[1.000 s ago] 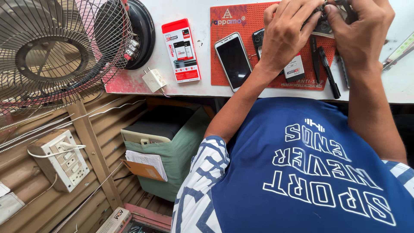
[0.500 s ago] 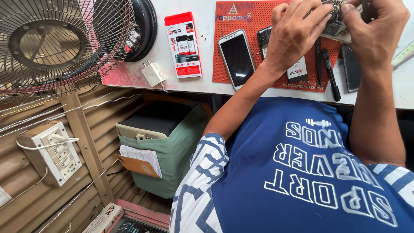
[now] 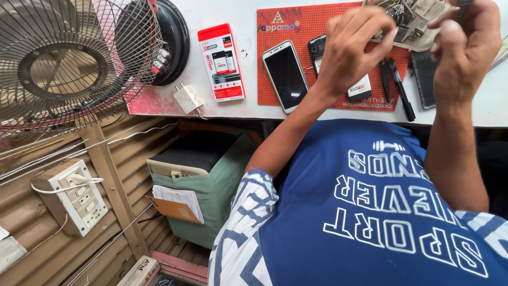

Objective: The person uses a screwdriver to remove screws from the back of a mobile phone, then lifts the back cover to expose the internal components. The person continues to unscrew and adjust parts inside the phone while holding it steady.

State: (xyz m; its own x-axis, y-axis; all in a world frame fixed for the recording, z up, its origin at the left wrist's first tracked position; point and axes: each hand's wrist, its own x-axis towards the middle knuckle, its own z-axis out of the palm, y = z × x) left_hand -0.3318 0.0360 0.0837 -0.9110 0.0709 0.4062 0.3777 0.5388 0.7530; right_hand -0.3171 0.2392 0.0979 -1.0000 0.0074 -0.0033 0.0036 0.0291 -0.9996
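My left hand (image 3: 353, 48) and my right hand (image 3: 465, 50) are raised together over a red work mat (image 3: 317, 21) at the top of the view. Between them they grip an opened phone body (image 3: 410, 16) with bare metal parts; it is partly cut off by the frame edge. A dark tool tip (image 3: 464, 3) shows above my right fingers. Under my left hand lie a black phone (image 3: 316, 48) and a small labelled battery (image 3: 362, 89). A white smartphone (image 3: 286, 75) lies face up to the left of my left wrist.
Black tweezers and a screwdriver (image 3: 397, 87) and a dark phone (image 3: 424, 79) lie on the mat. A red-and-white box (image 3: 221, 62), a white charger plug (image 3: 187, 98) and a wire-caged fan (image 3: 63, 58) sit left. Below the white table (image 3: 238, 111) stand a green case (image 3: 217, 185) and a switchboard (image 3: 71, 197).
My hands and the opened phone have shifted slightly right and up toward the frame's edge. The view has drifted, bringing the fan and switchboard further in.
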